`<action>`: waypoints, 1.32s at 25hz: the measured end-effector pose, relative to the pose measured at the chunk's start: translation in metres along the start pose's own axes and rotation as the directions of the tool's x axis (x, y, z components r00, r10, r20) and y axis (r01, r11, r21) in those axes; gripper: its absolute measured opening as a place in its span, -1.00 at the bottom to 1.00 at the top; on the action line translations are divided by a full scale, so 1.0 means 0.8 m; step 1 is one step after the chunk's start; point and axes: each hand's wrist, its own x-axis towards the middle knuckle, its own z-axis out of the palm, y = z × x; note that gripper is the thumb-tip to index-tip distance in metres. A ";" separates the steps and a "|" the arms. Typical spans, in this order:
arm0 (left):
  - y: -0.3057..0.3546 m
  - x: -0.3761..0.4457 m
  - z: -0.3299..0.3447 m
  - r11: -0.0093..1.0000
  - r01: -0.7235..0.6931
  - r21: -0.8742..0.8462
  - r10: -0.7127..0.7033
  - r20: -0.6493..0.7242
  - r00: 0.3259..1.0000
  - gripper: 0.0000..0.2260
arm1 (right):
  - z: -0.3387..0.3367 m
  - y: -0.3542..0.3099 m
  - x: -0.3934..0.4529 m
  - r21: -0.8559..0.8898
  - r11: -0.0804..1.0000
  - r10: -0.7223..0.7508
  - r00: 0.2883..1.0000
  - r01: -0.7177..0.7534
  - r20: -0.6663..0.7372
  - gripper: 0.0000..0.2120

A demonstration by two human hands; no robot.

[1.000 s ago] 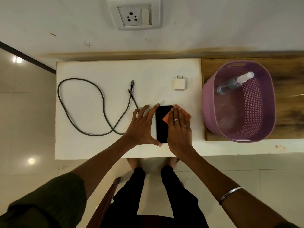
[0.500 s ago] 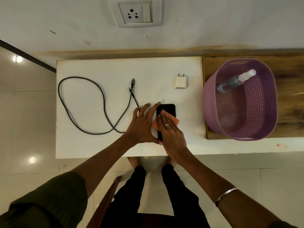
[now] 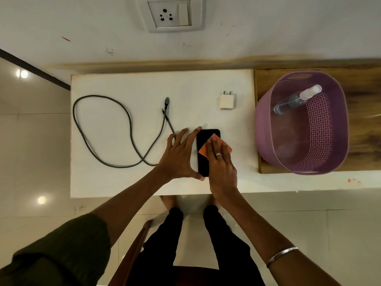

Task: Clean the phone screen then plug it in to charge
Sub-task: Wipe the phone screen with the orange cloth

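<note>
in the head view, a black phone (image 3: 206, 149) lies flat, screen up, near the front edge of a white bench (image 3: 123, 83), its long side running away from the person. the left hand (image 3: 181, 155) is spread wide with the fingers splayed, index tip at the phone's far left corner and thumb tip at its near left corner, bracing the phone along its left edge rather than closing around it. the right hand (image 3: 221, 162) lies flat, palm down, pressing an orange cloth (image 3: 214, 146) onto the right half of the screen; the cloth's corners stick out past the fingers, one over the glass and one over the bench. a ring sits on one finger of that hand and a thin metal bangle on the wrist.

to the left, a grey braided cable (image 3: 103, 131) lies in a loose loop, both of its plug ends resting close together near the middle of the bench, just beyond the left hand. a small white charger adapter (image 3: 227, 101) lies farther back, pins pointing at the wall, apart from the cable. a wall socket (image 3: 172, 14) with a switch is set in the wall above. on a wooden board to the right stands a purple basket (image 3: 266, 120) with a clear spray bottle (image 3: 296, 100) leaning inside. no brand, label or writing can be read anywhere.
</note>
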 end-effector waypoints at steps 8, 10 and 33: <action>0.000 0.001 0.002 1.000 0.004 -0.012 -0.004 -0.010 1.000 0.30 | 0.011 -0.002 0.000 0.051 0.999 0.020 1.000 -0.020 0.005 -0.16; -0.001 0.001 0.001 1.000 0.004 -0.011 -0.004 -0.006 1.000 0.30 | 0.014 -0.001 -0.001 0.026 0.999 -0.044 0.999 0.044 0.018 -0.17; -0.001 0.003 0.003 0.999 0.039 0.013 -0.040 0.027 0.999 0.37 | 0.000 0.036 -0.021 0.006 0.986 -0.162 0.979 0.164 -0.127 -0.29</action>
